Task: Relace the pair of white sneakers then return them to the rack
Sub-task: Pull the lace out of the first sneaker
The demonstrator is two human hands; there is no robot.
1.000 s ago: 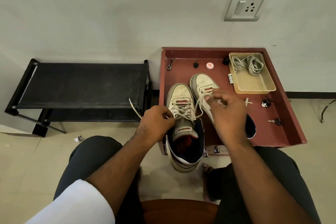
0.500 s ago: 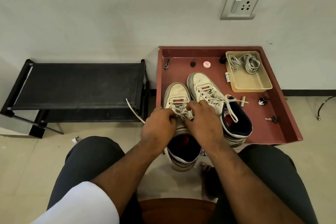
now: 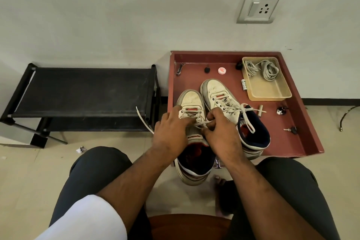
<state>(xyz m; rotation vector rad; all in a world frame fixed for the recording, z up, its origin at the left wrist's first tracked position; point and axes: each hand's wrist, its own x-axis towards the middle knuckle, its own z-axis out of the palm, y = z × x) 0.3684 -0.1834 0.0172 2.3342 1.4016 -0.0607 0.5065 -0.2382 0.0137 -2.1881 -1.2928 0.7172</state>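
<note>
Both hands have come together over the near sneaker (image 3: 191, 103), while a second ago the right hand (image 3: 221, 136) was stretched out over the far sneaker (image 3: 218, 93). Now the left hand (image 3: 171, 134) and the right hand sit side by side on the near sneaker's tongue. Each hand pinches a bit of the white lace (image 3: 196, 122) between curled fingers, and the lace runs tight from one hand to the other. One loose end of that lace (image 3: 143, 121) sticks out to the left, past the left hand, over the floor.

The near sneaker lies with its toe on the red table (image 3: 303, 122) and its heel hanging off the front edge, between the person's knees. The far sneaker sits on the table just beside it, touching it, toe to the wall. Its lace is tied in a bow (image 3: 244, 109) with a long end hanging over the blue lining.

On the table there is also a tan tray (image 3: 268, 93) with grey cord (image 3: 265, 68) coiled in it, a small round red and white thing (image 3: 221, 70), a little key (image 3: 291, 129) and some other small bits that are hard to make out. The black rack (image 3: 83, 91) stands to the left of the table, against the wall. A wall socket (image 3: 260, 8) is up on the wall above the table.
</note>
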